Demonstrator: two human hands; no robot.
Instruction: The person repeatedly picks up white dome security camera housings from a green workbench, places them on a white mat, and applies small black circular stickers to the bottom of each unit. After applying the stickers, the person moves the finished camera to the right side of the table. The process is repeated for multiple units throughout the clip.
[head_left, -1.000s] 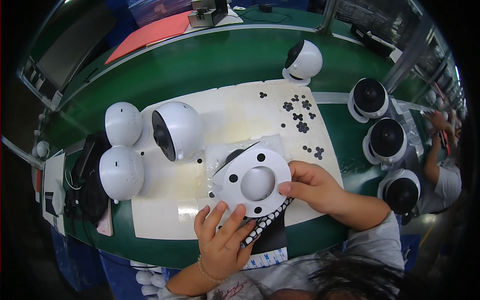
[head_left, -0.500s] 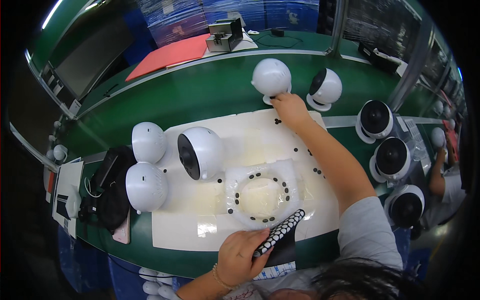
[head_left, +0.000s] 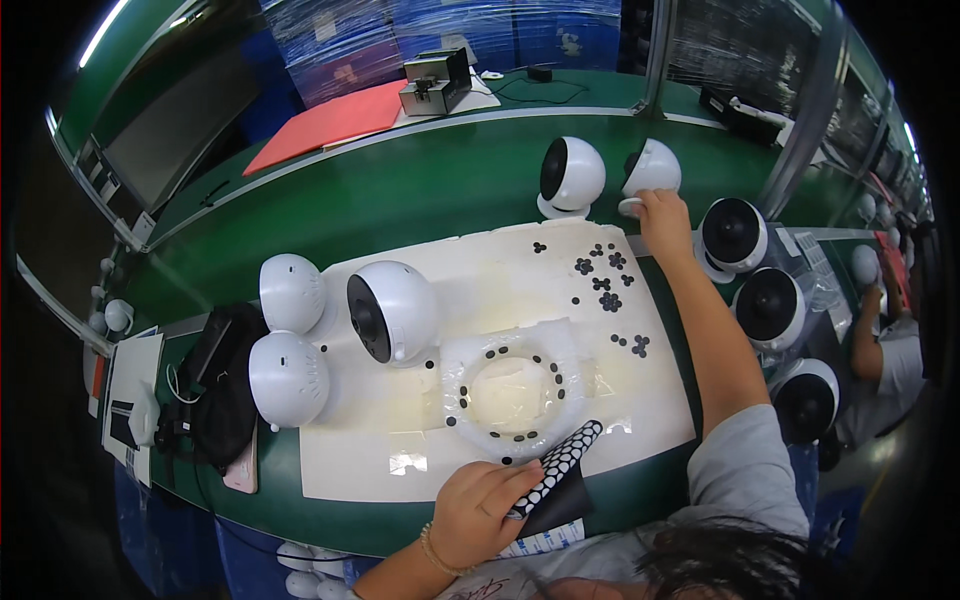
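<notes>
My left hand (head_left: 482, 508) is closed on a curled black sheet with white dots (head_left: 562, 462) near the front edge of the table. Stretched far to the right, my right hand (head_left: 662, 218) grips the base of a white ball-shaped camera (head_left: 658, 168); my fingers hide part of that base. Just left of it stands another such camera (head_left: 572, 178) on its round foot, black face toward the left. A padded white ring (head_left: 455, 400) with small black pads around it lies in front of me on a pale board (head_left: 360, 470).
Three more cameras (head_left: 734, 236) line the right side. One large white camera (head_left: 405, 312) and two white domes (head_left: 290, 378) stand at left. Loose black pads (head_left: 610, 301) dot the board. A black bag (head_left: 225, 400) lies far left; a co-worker's arm (head_left: 868, 335) shows at far right.
My right hand has let go of the left camera and moved right to the neighbouring one. The left camera now shows its black face. My left hand keeps its hold on the dotted sheet.
</notes>
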